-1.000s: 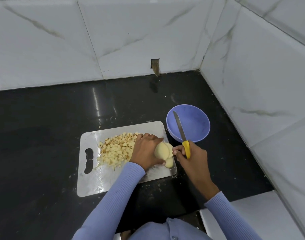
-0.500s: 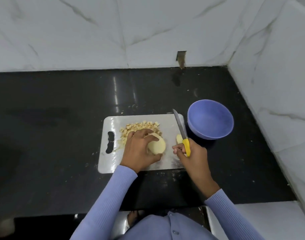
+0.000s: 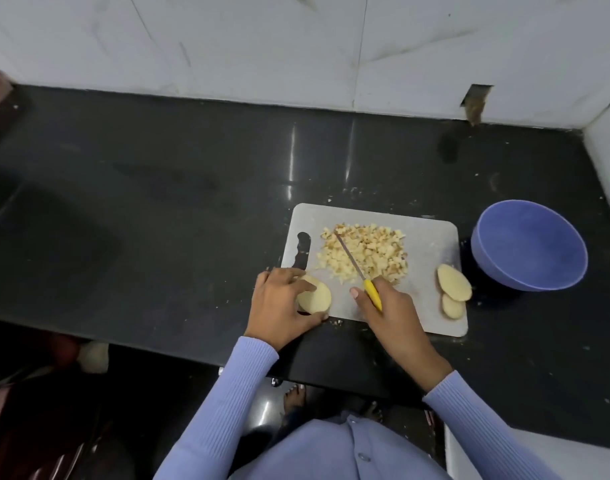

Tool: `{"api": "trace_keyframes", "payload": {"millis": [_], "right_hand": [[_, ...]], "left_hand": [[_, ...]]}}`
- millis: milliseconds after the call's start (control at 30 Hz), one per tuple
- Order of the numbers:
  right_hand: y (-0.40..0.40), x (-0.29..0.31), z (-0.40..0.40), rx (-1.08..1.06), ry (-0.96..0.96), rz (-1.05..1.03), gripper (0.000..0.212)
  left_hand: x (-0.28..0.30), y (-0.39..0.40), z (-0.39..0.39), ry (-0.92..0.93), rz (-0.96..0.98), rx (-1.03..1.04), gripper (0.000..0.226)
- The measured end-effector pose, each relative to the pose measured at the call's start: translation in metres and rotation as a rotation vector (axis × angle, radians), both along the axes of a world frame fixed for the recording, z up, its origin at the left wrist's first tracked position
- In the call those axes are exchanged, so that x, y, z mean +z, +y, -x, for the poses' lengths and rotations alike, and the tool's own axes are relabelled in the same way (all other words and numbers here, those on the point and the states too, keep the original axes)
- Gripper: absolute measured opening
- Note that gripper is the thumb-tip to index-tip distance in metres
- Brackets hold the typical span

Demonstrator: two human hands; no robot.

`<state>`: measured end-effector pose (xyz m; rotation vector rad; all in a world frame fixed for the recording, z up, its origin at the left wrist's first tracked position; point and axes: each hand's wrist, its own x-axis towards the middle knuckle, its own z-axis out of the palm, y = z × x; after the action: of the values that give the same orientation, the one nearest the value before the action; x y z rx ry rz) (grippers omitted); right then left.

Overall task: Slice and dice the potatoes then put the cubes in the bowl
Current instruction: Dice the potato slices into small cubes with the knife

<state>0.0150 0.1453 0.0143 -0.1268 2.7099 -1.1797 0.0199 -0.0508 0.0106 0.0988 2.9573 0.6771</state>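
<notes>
black counter (image 3: 192,202) under it all. grey cutting board (image 3: 431,244) right of centre, purple bowl (image 3: 528,245) just beside its right edge. pile of potato cubes (image 3: 366,252) on the board's far half. your left hand (image 3: 279,303) grips the cut potato (image 3: 314,299) at the near-left corner. two slices (image 3: 452,289) lie near-right. your right hand (image 3: 390,306) clasps the knife (image 3: 360,271), blade over the cubes.

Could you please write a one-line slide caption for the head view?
Left hand holds a cut potato; right hand lays the knife over diced cubes; bowl empty.
</notes>
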Motion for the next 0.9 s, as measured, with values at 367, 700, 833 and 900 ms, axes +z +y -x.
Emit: {"api": "trace_keyframes", "payload": {"millis": [367,700,833,900], "right_hand": [[-0.021,0.003,-0.012,0.245,-0.112,-0.396,0.029],[-0.035,0.007,-0.016,0.258,-0.162,-0.558,0.026],[-0.030,0.008,-0.024,0.256,-0.202,-0.600,0.025],[-0.022,0.011,-0.033,0.262,-0.241,-0.643,0.026]], "left_hand": [[-0.014,0.006,-0.013,-0.058,0.005,-0.047,0.041],[-0.008,0.010,-0.012,-0.037,0.000,-0.048,0.048],[-0.006,0.014,-0.013,-0.022,-0.005,-0.017,0.048],[-0.007,0.014,-0.014,-0.014,-0.008,-0.006,0.048]]}}
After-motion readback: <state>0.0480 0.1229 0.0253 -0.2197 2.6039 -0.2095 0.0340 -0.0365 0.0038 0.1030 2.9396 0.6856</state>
